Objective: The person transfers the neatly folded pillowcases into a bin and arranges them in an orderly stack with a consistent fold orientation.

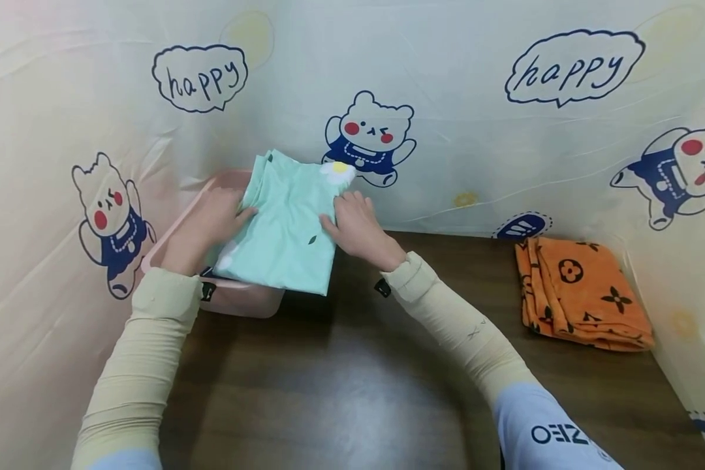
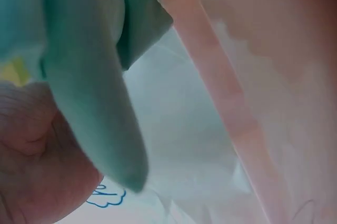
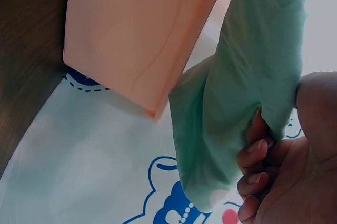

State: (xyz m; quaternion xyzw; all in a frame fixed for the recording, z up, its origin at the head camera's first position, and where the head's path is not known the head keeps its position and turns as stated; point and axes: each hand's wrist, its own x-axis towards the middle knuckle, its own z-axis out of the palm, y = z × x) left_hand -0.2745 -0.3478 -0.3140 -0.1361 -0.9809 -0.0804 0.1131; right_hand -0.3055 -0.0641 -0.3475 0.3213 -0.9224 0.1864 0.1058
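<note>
A folded mint-green cloth (image 1: 288, 228) printed with a white daisy hangs tilted over the pink bin (image 1: 247, 301), overlapping its right side. My left hand (image 1: 214, 215) grips the cloth's left edge, thumb on top, with the wrist over the bin. On the opposite edge, my right hand (image 1: 360, 225) pinches the cloth between thumb and curled fingers. The right wrist view shows those fingers tucked against the fabric (image 3: 237, 66), beside the bin's outer wall (image 3: 137, 29). In the left wrist view, a fold of the cloth (image 2: 95, 92) covers part of the left hand (image 2: 37, 155).
On the right of the brown table (image 1: 329, 405) lies a folded orange cloth (image 1: 584, 294) with black flower prints. A pale cartoon-printed sheet (image 1: 446, 163) rises behind the table and along both sides. The bin stands at the back left, against the sheet.
</note>
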